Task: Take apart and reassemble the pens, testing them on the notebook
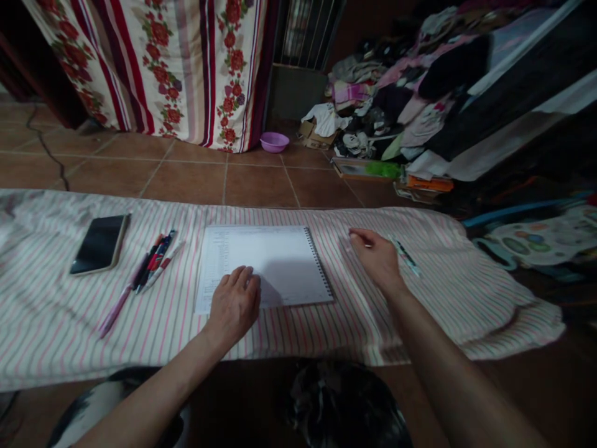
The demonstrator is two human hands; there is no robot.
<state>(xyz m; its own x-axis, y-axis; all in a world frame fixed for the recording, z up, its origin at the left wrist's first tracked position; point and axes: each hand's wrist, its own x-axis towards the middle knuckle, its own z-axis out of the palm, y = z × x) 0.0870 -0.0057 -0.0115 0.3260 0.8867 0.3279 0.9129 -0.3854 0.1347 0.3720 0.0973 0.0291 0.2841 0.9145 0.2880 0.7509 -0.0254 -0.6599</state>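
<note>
A spiral-bound notebook [265,261] lies open on a pink-striped cloth [420,292] spread over the floor. My left hand [234,305] rests flat on the notebook's lower left part, fingers stretched out together. My right hand [377,256] hovers over the cloth just right of the notebook, fingers curled and pinched near the cloth; what they hold, if anything, I cannot make out. A pen [405,255] lies on the cloth right beside that hand.
A dark phone [99,244] and several pens [152,261] lie on the cloth at the left. Beyond are brown floor tiles, a floral curtain [186,68], a small purple bowl [273,142] and a heap of clothes [401,93] at the right.
</note>
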